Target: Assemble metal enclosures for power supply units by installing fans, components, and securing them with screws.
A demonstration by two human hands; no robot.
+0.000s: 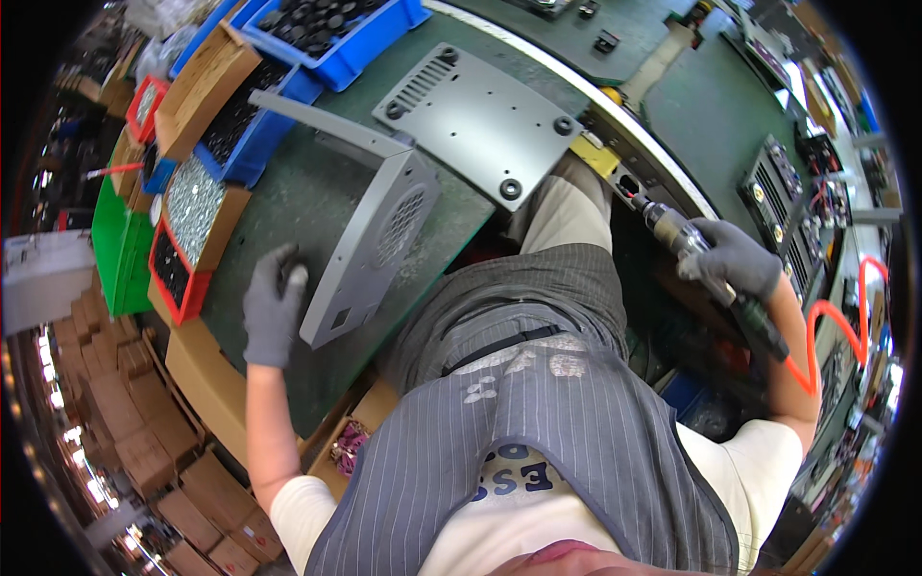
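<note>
My right hand (738, 257), in a grey glove, grips a pneumatic screwdriver (672, 228) at the right, its tip toward the conveyor's side rail. An orange coiled air hose (816, 322) runs from the tool's rear end. My left hand (273, 312), gloved too, hovers over the green bench with its thumb and bent fingers apart; I see nothing in it. Just right of that hand stands a bent grey metal chassis panel (360, 254) with a round patterned vent. Beyond it lies a flat grey metal plate (485, 120) with black round feet at its corners.
Blue bins (341, 58) of black parts stand at the far left. Closer are a tray of silver screws (195, 206), a red-rimmed box (178, 278) of dark screws and a green bin (117, 250). A conveyor (706, 106) with electronic units (780, 206) runs along the right.
</note>
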